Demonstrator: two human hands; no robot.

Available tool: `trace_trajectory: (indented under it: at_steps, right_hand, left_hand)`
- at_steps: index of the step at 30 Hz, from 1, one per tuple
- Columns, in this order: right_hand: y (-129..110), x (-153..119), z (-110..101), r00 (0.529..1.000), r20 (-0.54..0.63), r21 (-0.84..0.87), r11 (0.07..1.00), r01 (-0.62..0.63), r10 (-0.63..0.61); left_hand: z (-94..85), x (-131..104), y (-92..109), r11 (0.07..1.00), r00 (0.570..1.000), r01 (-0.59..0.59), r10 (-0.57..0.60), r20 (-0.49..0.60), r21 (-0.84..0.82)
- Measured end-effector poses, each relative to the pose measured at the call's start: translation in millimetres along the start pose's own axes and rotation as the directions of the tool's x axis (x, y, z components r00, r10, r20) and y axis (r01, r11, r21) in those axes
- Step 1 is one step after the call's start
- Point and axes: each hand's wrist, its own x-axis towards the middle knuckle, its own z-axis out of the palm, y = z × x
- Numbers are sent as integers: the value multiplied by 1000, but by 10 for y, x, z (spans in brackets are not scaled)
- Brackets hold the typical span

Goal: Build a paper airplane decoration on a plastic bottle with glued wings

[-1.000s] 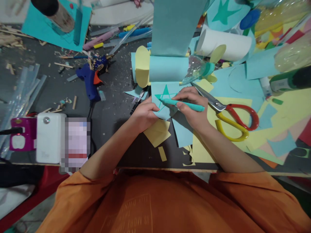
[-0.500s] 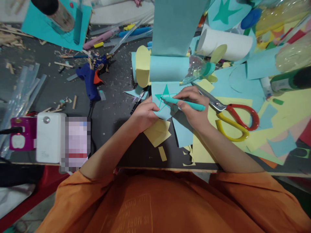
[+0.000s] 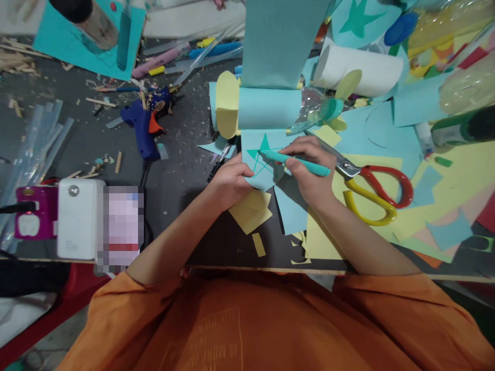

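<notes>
My right hand [image 3: 311, 167] grips a teal marker pen [image 3: 301, 163], its tip on a green star [image 3: 264, 142] drawn on a light blue paper wing [image 3: 266, 178]. The star's top and left points are coloured in; the lower part shows as outline strokes. My left hand [image 3: 232, 180] pinches the wing's lower left edge between thumb and fingers. The wing joins a plastic bottle [image 3: 315, 109] wrapped in blue paper, with yellow paper tail pieces [image 3: 227, 105] at its left and a second blue wing [image 3: 284, 44] reaching away from me.
Large scissors [image 3: 367, 190] with red and yellow handles lie right of my right hand. A blue glue gun [image 3: 141, 121] rests to the left, near clear glue sticks [image 3: 33, 154] and a white power bank [image 3: 79, 219]. A white paper roll [image 3: 359, 70] and paper scraps [image 3: 251, 211] lie around.
The marker tip has shifted slightly right and up across the star, and my right hand moved a little right with it. My left hand stays in place on the wing.
</notes>
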Motion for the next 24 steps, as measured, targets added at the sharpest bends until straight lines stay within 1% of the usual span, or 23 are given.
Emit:
trace_trajectory:
  at_steps: [3, 6, 11, 17, 21, 24]
  right_hand:
    - [0, -1, 0, 1000, 9, -23, 1000, -10, 10]
    - [11, -8, -5, 999, 32, 6, 1000, -13, 13]
    - [42, -12, -9, 998, 64, 56, 998, 22, -25]
    - [57, 5, -36, 998, 42, 38, 998, 41, -42]
    - [35, 8, -25, 1000, 13, 35, 999, 22, -23]
    - [19, 9, -3, 1000, -7, 40, 999, -1, 1]
  left_hand:
    - [3, -7, 1, 1000, 1000, 1, -1, -15, 23]
    - [14, -12, 5, 999, 1000, -7, 7, 2, 33]
    - [17, 0, 6, 999, 999, -31, 31, 13, 15]
    - [21, -6, 18, 999, 1000, -21, 21, -3, 39]
    - [20, -7, 10, 999, 999, -5, 4, 31, 33]
    - [8, 1, -1, 1000, 999, -8, 7, 36, 30]
